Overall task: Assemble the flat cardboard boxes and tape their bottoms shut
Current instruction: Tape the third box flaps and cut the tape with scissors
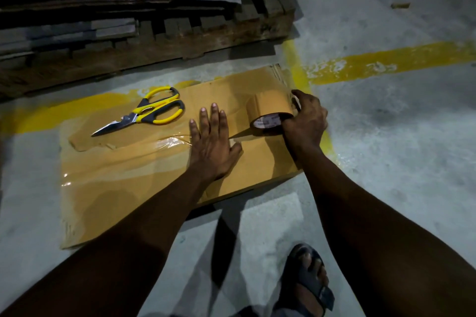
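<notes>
The left hand (211,144) pressed flat on the seemingly light, bendy box (128,175) while the right hand (304,123) gripped the tape roll (268,113) by its rim.

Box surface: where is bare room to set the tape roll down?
The near-left stretch of the box, between the scissors and its near edge, lies bare. Crowded: the far-right part, where the left hand presses flat and the right hand grips the tape roll.

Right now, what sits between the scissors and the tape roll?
The left hand, fingers straight, flat on the cardboard box, lies between the scissors and the tape roll; the head view shows it.
</notes>
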Available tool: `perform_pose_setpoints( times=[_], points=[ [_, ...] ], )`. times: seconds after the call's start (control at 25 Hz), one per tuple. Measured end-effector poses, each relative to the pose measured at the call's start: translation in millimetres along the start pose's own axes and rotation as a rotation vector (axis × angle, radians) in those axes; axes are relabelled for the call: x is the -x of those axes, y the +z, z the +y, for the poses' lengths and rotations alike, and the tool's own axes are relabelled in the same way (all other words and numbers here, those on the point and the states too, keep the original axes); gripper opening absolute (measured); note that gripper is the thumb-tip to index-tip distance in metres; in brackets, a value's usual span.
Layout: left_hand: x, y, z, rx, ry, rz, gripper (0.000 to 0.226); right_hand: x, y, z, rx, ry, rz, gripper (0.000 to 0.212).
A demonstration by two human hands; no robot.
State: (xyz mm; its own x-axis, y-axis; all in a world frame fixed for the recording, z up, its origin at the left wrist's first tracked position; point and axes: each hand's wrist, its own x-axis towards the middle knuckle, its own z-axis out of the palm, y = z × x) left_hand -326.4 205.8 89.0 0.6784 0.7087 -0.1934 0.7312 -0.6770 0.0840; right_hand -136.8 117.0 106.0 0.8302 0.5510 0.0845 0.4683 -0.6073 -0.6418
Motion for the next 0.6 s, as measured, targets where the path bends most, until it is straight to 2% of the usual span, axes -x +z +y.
perform_pose_setpoints(
  times=[0.08,0.24,0.36,0.48,0.6],
  points=[
    [-1,-1,6,0.004,-0.014,-0.008,0.086,-2,-1,-2,-0.043,0.054,-0.074,0.064],
    [1,-2,14,0.035,-0.019,0.001,0.086,13,-3,-20,0.096,0.076,-0.146,0.056],
    [15,2,-3,0.064,-0.058,0.04,0.089,43,9,-37,0.131,0.002,-0.213,0.057],
    [26,8,-23,0.018,-0.025,0.029,0.091,55,11,-41,0.134,-0.088,-0.249,0.055],
    [24,7,-22,-0.01,-0.029,0.014,0.091,40,-6,-31,0.199,-0.142,-0.18,0.056]
  ],
)
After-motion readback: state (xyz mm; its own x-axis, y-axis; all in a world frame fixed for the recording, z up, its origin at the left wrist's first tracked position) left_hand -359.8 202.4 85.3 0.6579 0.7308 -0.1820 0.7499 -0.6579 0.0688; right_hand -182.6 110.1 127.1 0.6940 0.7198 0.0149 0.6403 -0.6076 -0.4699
